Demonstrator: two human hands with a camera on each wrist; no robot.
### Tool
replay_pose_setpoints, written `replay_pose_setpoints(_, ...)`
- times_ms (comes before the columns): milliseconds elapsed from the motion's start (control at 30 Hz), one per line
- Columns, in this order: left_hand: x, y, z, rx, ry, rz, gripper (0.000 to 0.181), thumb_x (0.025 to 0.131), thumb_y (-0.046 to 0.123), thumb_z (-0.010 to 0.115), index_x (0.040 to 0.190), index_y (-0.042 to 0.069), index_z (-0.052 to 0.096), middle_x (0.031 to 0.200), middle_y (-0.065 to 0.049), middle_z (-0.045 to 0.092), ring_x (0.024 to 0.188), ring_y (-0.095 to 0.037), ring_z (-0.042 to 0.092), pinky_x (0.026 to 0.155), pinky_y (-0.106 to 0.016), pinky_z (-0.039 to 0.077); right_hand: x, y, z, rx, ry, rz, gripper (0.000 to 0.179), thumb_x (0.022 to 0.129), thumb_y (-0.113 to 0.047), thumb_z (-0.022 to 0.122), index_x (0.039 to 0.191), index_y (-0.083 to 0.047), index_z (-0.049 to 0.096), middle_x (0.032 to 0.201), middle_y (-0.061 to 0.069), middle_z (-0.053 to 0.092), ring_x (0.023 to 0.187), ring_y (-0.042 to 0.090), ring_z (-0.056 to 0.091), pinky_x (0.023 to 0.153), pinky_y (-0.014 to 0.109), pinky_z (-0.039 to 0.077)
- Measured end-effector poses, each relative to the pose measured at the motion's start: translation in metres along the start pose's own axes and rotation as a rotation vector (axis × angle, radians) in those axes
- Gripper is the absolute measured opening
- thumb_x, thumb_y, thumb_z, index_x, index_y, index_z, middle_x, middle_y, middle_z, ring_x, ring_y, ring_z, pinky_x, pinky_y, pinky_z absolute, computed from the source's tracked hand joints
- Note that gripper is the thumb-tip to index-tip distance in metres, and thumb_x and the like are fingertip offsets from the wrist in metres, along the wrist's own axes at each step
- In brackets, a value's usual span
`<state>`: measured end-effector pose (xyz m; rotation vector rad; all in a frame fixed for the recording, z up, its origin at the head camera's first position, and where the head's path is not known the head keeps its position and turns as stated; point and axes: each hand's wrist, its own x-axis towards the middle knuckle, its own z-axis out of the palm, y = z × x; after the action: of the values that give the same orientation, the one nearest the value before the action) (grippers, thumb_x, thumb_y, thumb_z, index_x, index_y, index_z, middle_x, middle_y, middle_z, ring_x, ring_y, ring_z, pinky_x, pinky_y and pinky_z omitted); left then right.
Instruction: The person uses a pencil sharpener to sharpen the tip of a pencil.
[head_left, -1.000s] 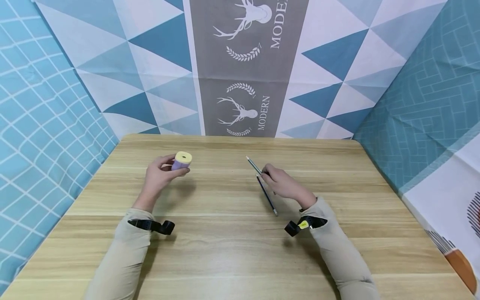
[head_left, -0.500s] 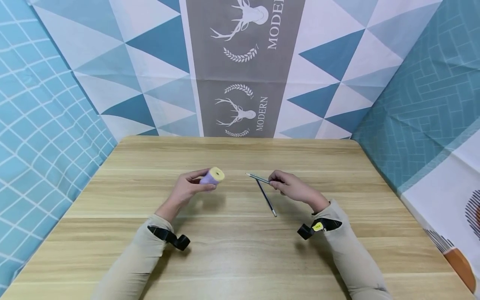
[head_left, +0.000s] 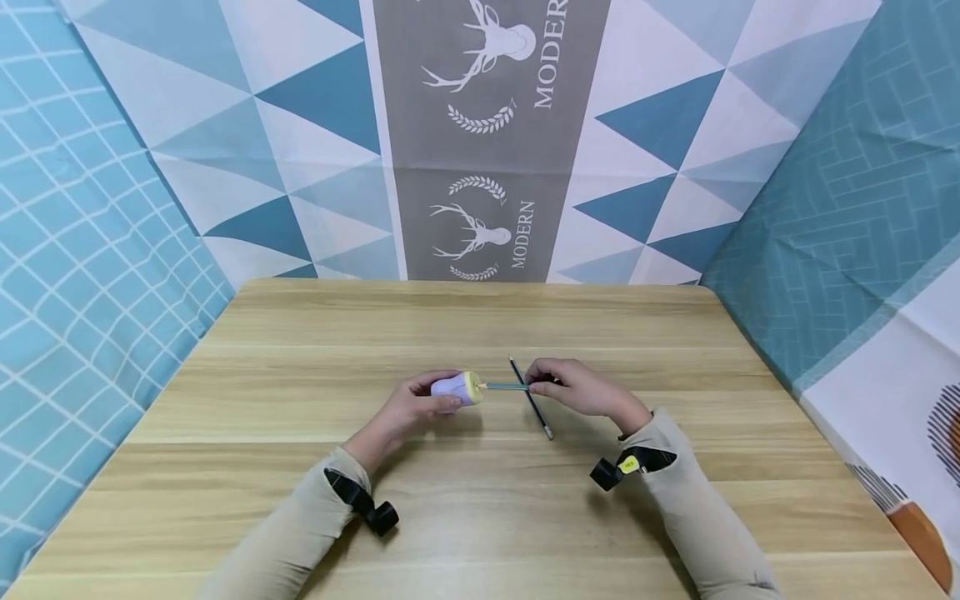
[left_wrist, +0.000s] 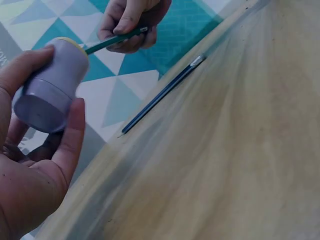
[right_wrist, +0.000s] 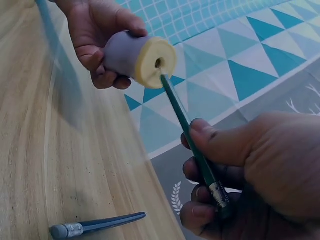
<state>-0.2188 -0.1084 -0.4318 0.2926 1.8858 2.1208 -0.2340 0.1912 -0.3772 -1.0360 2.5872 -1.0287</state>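
Note:
My left hand grips a lilac pencil sharpener between thumb and fingers, tilted so its yellow end faces right. A small dark hole shows in that yellow face in the right wrist view. My right hand pinches a green pencil near its eraser end. Its point is right by the hole, just at its lower edge; whether it touches I cannot tell. Beneath the right hand, a dark blue pencil lies on the wooden table.
Wrist cameras on black straps sit on both sleeves. A patterned cloth hangs behind the table's far edge, with blue cloths at the sides.
My left hand has carried the sharpener rightward and tipped it toward the right. My right hand has lifted the green pencil off the blue one's line and turned its point left, to the sharpener.

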Motion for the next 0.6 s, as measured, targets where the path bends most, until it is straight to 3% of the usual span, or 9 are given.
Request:
replay_pose_setpoints(333,-0.002,-0.006,0.007,-0.071,-0.031,0.0,0.056,0.087,0.0,0.067,0.139,-0.004,0.049,0.111,-0.017,0.054,0.081,-0.02,0.067,0.06,-0.024,0.058,0.0,-0.011,0.007,-0.144,0.048,-0.149,0.013,0.1,-0.012,0.059,0.11,-0.008,0.067,0.096,-0.004,0.062,0.081,0.01,0.054,0.07,0.028,0.052)
replay_pose_setpoints(467,-0.002,-0.008,0.009,-0.088,-0.019,0.012,0.049,0.088,0.002,0.067,0.136,0.0,0.055,0.111,-0.019,0.052,0.08,-0.021,0.066,0.059,-0.023,0.057,0.002,-0.011,0.011,-0.176,0.108,-0.239,0.014,0.099,-0.009,0.061,0.11,-0.007,0.068,0.096,-0.001,0.063,0.079,0.01,0.054,0.067,0.028,0.051)
replay_pose_setpoints(600,-0.002,-0.01,0.012,-0.119,-0.011,0.038,0.036,0.09,0.0,0.065,0.123,0.013,0.066,0.11,-0.019,0.053,0.077,-0.02,0.066,0.058,-0.024,0.058,0.004,-0.011,0.019,-0.183,0.171,-0.278,0.012,0.097,-0.008,0.063,0.108,-0.008,0.068,0.094,0.0,0.063,0.077,0.009,0.053,0.065,0.027,0.051)
